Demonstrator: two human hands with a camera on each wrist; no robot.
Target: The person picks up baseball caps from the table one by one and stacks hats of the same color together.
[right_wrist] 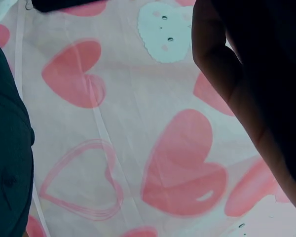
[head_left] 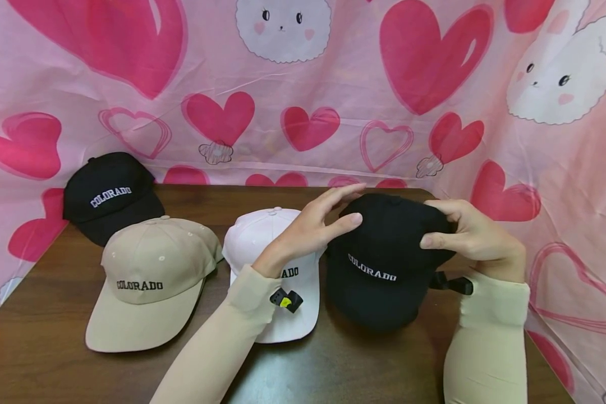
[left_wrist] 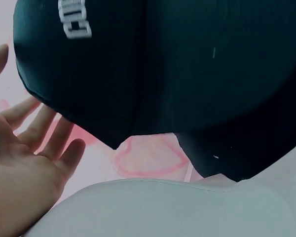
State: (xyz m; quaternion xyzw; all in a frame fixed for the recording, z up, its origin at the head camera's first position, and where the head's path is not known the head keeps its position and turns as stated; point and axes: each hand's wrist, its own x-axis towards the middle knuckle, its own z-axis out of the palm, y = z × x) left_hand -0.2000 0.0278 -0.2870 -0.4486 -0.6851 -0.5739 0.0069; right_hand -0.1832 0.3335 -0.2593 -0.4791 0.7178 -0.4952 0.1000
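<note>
A black baseball cap (head_left: 384,235) with white COLORADO lettering is at the right of the row, its brim toward me. My right hand (head_left: 469,235) grips the cap's right side, thumb in front and fingers behind. On the cap's other side is my left hand (head_left: 310,227), fingers extended and spread, thumb near the crown. In the left wrist view, the fingers (left_wrist: 37,126) reach the edge of the cap (left_wrist: 89,79) without curling round it. Partly hidden behind my left wrist is a white cap (head_left: 305,308), its brim pointing toward me.
A beige cap (head_left: 156,252) sits left of the white one on the brown wooden table (head_left: 333,365). Behind it, at the far left, another black cap (head_left: 113,191) stands close to the curtain. The pink heart-patterned curtain (head_left: 353,73) borders the table at the back and sides.
</note>
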